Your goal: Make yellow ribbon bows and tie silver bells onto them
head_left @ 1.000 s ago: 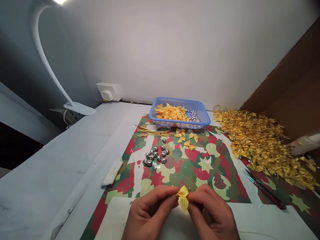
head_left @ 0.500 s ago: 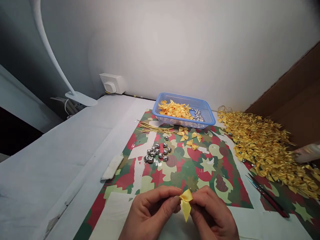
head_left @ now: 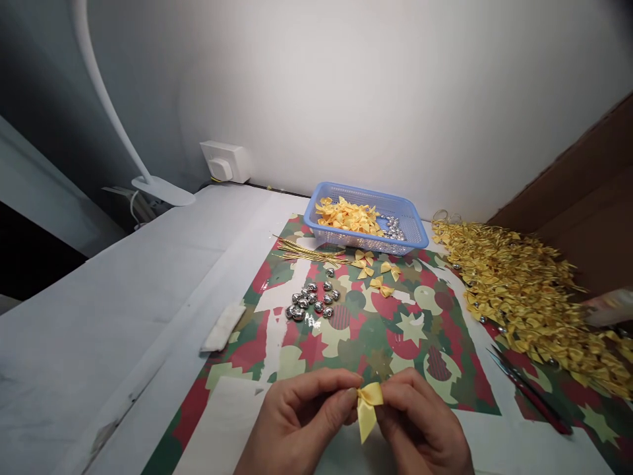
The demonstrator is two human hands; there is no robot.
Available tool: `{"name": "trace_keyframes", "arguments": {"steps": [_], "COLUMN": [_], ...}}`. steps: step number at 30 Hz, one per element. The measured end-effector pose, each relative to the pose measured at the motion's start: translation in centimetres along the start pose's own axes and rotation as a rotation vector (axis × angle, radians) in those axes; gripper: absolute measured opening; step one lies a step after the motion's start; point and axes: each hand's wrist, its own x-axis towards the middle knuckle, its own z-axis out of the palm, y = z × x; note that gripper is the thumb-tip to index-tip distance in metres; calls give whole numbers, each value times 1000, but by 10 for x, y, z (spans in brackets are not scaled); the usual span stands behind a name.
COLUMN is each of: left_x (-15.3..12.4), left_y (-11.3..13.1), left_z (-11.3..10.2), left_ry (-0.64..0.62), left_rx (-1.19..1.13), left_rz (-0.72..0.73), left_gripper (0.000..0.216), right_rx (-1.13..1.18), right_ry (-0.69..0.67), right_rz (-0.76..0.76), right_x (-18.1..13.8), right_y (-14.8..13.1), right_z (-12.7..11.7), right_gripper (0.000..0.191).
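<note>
A yellow satin ribbon bow [head_left: 368, 404] is held between my two hands at the bottom centre, its tails hanging down. My left hand [head_left: 312, 415] pinches the left side of the bow between thumb and forefinger. On the other side my right hand [head_left: 420, 415] grips the right loop with its fingertips. Anything behind the bow is hidden by the fingers. Beyond my hands lie a cluster of silver jingle bells [head_left: 309, 300], several loose yellow bows [head_left: 382, 286] and a bundle of gold wire ties [head_left: 309, 252] on the patterned sheet.
A blue plastic basket [head_left: 418, 232] with bows and bells stands against the wall. A large pile of yellow bows [head_left: 524, 290] with bells spreads along the right. Dark-red-handled tweezers [head_left: 534, 396] lie before it. A folded white cloth [head_left: 223, 328] and a clip lamp [head_left: 163, 190] are left.
The bow has turned slightly, and its tail now hangs a little further left. Both hands keep their grip. The view has shifted slightly.
</note>
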Motion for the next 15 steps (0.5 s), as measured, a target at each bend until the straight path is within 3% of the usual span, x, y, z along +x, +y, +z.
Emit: {"name": "trace_keyframes", "arguments": {"steps": [10, 15], "left_x": [0, 0], "left_y": [1, 2], "left_z": [1, 5], "left_ry": [-15, 49], "left_rx": [20, 28], "left_rz": [23, 89], "left_gripper": [12, 7], "right_rx": [-17, 52], "right_ry": [40, 135], "right_rz": [-36, 178], "right_x": [3, -5], "right_y": [-1, -5], "right_z": [3, 8], "right_gripper": [20, 17]}}
